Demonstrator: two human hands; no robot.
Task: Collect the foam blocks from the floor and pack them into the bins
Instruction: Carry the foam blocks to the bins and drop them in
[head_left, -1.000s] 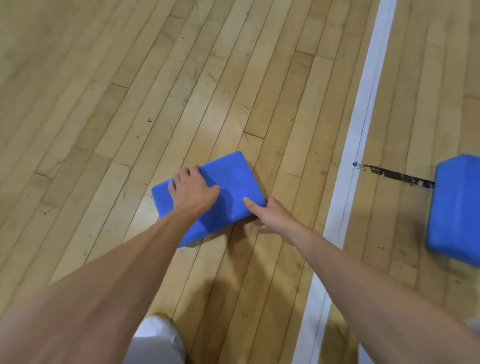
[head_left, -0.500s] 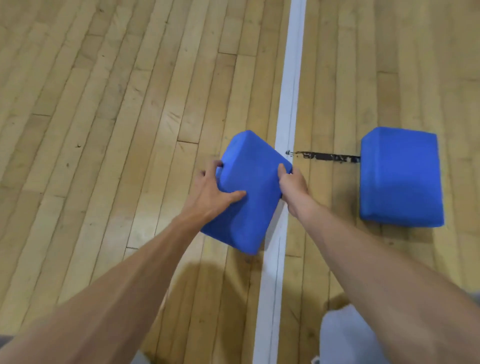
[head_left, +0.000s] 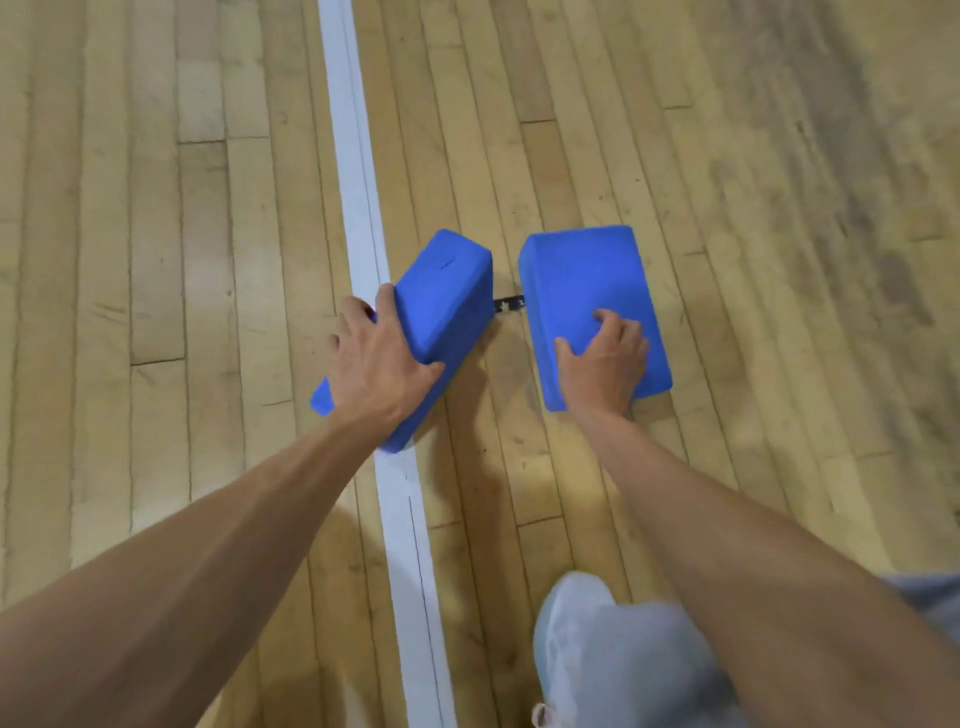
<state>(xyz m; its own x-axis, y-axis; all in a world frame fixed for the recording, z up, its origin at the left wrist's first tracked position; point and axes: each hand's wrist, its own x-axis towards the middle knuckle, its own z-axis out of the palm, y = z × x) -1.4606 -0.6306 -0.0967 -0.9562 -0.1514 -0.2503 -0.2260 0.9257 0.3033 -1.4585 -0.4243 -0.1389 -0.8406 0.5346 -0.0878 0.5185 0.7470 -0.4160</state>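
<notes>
Grey shoe (head_left: 597, 649), nearest, planted on the wooden floor (head_left: 156, 312). Left block (head_left: 447, 301), blue, held tilted over the white line (head_left: 405, 519), clamped in the grip of the left hand (head_left: 376, 364). Right block (head_left: 582, 270), laid flat on the floor just beside; right hand (head_left: 602, 364) rested on top, fingers bent, grip not determinable. Black mark (head_left: 506, 304) seen between the blocks.

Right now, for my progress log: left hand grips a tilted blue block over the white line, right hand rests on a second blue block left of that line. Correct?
Not quite. The head view shows the second blue block under the right hand lying right of the white line, not left.
</notes>
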